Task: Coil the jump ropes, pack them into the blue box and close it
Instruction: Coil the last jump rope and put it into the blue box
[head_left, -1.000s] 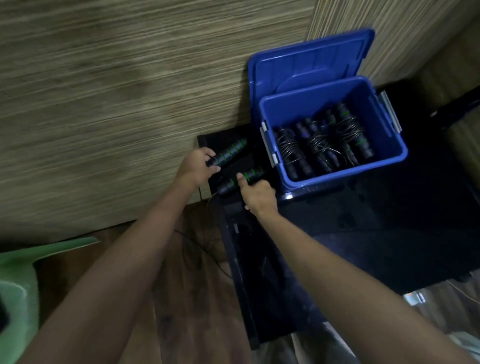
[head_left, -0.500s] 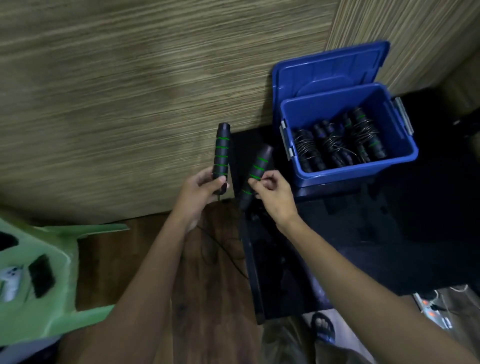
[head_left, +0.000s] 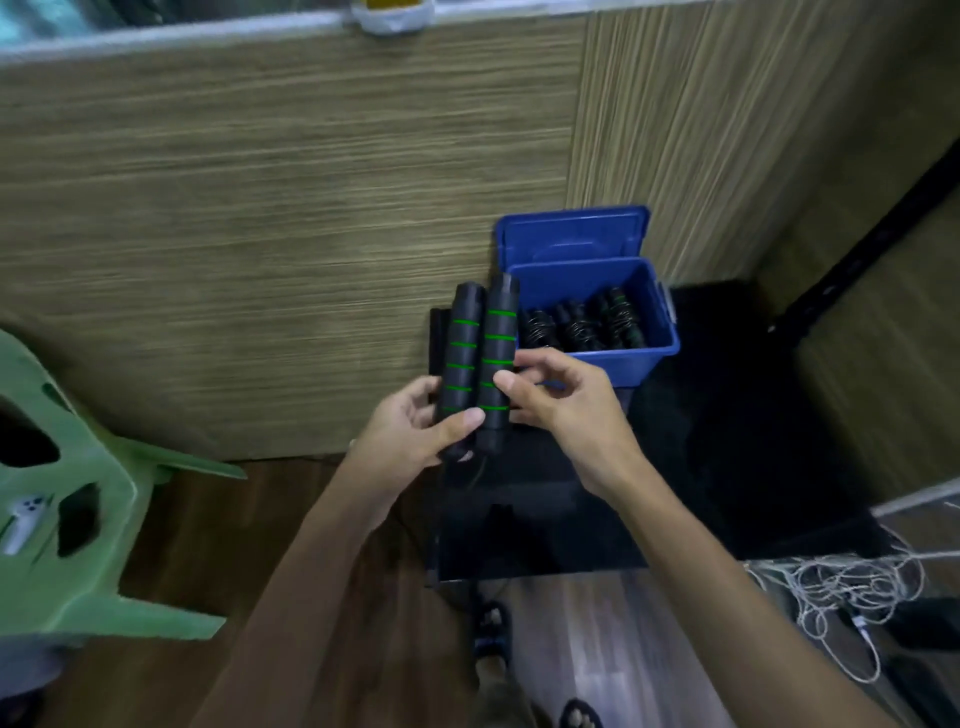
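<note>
Two foam handles (head_left: 480, 364) held upright, side by side, above left edge of black table (head_left: 727, 415): left hand (head_left: 415, 431) wrapped round lower ends, right hand (head_left: 561, 400) pinching right handle; judged light, soft, grippy; cord (head_left: 475, 475) limp; blue box (head_left: 644, 356) open

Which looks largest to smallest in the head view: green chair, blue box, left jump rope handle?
1. green chair, though nearer the camera
2. blue box
3. left jump rope handle, held by the left hand
</note>
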